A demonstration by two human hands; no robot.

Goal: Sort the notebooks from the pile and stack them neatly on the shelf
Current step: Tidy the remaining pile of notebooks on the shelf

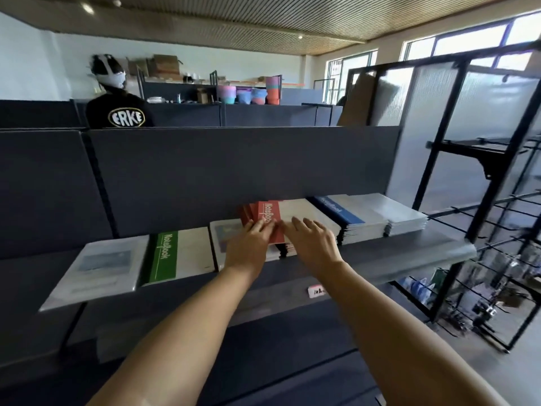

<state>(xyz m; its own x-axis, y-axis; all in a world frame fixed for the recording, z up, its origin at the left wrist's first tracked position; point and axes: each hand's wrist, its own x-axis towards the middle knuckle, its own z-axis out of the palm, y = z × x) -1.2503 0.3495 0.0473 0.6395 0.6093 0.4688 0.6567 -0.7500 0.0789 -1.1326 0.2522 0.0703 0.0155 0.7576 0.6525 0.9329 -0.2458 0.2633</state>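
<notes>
Head view: red notebook stack (270,221), long axis running away from viewer, is flanked and touched by flat, uncurled left hand (248,244) and right hand (314,244), nothing gripped.

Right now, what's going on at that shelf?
A person is sorting notebooks on a grey shelf. Both hands are on the red notebook stack in the middle: the left hand lies with straight fingers on its fanned red covers, and the right hand lies flat on the white part. A green notebook pile sits to the left and a blue pile to the right, both already stacked. The red stack looks uneven, not yet squared.
</notes>
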